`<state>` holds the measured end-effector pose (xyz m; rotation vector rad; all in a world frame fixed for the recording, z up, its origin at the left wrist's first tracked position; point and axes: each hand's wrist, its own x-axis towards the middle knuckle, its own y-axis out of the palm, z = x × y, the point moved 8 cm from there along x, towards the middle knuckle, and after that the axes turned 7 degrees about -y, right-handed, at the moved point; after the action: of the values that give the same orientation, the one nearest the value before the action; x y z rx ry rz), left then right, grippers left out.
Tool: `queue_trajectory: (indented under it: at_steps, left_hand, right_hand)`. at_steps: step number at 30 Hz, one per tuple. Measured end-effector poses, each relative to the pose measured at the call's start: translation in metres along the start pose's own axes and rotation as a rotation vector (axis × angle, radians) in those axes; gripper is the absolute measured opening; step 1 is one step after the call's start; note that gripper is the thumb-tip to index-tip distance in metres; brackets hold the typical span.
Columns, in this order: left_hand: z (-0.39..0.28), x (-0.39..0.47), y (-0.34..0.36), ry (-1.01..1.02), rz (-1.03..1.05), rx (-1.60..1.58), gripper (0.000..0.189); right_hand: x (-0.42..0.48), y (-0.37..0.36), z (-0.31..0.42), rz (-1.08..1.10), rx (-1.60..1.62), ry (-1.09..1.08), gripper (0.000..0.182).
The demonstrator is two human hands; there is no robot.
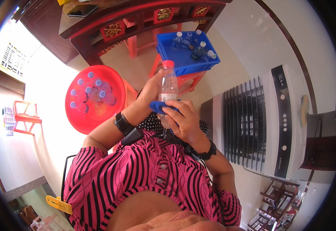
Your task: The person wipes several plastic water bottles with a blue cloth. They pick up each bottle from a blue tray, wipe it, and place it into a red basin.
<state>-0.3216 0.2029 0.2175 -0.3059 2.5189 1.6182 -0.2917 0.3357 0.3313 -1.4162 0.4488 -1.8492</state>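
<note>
A clear plastic bottle with a red cap stands nearly upright in front of my lap. My left hand grips it from the left side, with the fingers mostly hidden behind it. My right hand presses a blue cloth against the bottle below its label band. The bottle's lower end is partly covered by the cloth and my right fingers. To the left, a red round basin holds several clear bottles with blue caps. Beyond my hands sits a blue plastic crate with several bottles, mostly white-capped.
The crate rests on a red plastic stool. A dark wooden table with carved panels spans the far side, a phone on top. At right stands an air cooler. Another red stool is far left.
</note>
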Motion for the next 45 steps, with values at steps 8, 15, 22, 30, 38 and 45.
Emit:
queue_trajectory:
  at_steps: [8, 15, 22, 30, 38, 45]
  left_hand:
    - [-0.041, -0.020, 0.030, 0.424, -0.050, 0.102, 0.033]
    - [-0.042, -0.048, 0.055, 0.676, 0.041, 0.390, 0.034]
    - [-0.035, -0.057, 0.077, 0.708, 0.202, 0.657, 0.059]
    - [-0.041, -0.057, 0.045, 0.580, 0.094, 0.855, 0.071]
    - [-0.113, -0.117, -0.008, 0.783, -0.278, 1.130, 0.059]
    - [-0.176, -0.212, -0.077, 0.756, -0.722, 1.129, 0.055]
  right_hand:
    - [-0.012, 0.008, -0.044, -0.108, 0.467, 0.421, 0.077]
    - [-0.034, 0.035, -0.060, -0.090, 0.924, 0.766, 0.086]
    - [-0.047, 0.029, -0.082, -0.151, 0.906, 0.797, 0.068]
    - [-0.056, 0.027, -0.092, -0.181, 0.756, 0.743, 0.065]
    - [-0.045, 0.001, -0.081, -0.136, 0.605, 0.802, 0.056]
    - [-0.039, -0.001, -0.075, -0.075, 0.529, 0.704, 0.048]
